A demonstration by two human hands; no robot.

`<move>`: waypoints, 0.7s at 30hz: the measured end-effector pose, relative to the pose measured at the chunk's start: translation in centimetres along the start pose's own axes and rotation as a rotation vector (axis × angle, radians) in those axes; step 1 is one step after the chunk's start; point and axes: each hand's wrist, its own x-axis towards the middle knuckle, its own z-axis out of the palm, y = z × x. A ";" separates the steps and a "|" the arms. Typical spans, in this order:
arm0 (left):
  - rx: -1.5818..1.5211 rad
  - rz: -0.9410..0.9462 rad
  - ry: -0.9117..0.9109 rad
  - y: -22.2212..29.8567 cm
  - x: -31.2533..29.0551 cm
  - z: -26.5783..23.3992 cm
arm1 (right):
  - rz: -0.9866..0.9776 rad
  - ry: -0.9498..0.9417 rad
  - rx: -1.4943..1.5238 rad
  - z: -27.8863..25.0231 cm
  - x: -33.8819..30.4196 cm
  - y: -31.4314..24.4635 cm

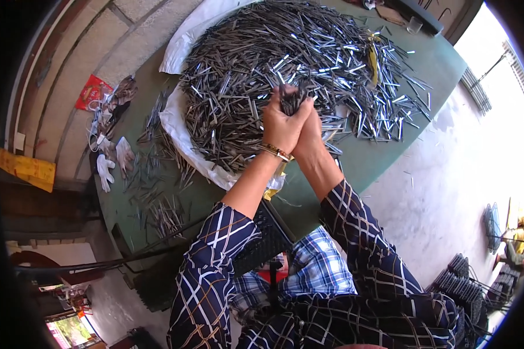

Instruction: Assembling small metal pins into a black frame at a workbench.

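Two hands, one fistful of dark strips!

And here you are, with both hands pressed together, left hand (pixel 282 128) and right hand (pixel 310 123) meeting at the palms and clamped on one bunch of thin metal strips (pixel 291 100). How many in that bunch? Too tightly packed to count! One beaded bracelet (pixel 277 152) circles your left wrist, and two checked sleeves run down towards five and seven o'clock.

Take your hands as the clock's centre. The bunch sits right at twelve, and beyond it sprawls one great pile (pixel 244 64) of the same strips, far past counting, glinting towards one and two. One white sheet (pixel 174 113) shows beneath it, its edge curling up at nine.

Yellow pieces? Two by the pile: one yellow scrap (pixel 374 61) among the strips at two, one crumpled yellow-and-white piece (pixel 273 187) just past your wrists at six. Over at eight, one loose cluster (pixel 167 217) lies on the one green table (pixel 439 65).

Between eight and nine, two pale gloves (pixel 105 172) lie close together; farther out at nine, one red packet (pixel 93 93). One clear glass (pixel 414 25) stands far off at two. Down between four and five, dark racks (pixel 460 279) are stacked on the floor, too tangled to number.
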 end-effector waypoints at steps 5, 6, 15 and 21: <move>-0.232 -0.245 0.094 -0.5 -1.3 -1.8 | 0.036 -0.182 0.052 2.4 -4.3 0.6; -0.294 -0.273 0.143 -0.1 -1.4 -1.6 | 0.021 -0.036 0.040 3.1 -5.3 0.5; -0.988 -0.787 0.000 6.2 -5.9 -6.1 | 0.166 -0.441 -0.242 1.2 -12.8 -1.8; -0.842 -0.851 -0.251 12.0 -16.0 -9.4 | 0.360 -0.483 -0.502 0.3 -18.9 -2.5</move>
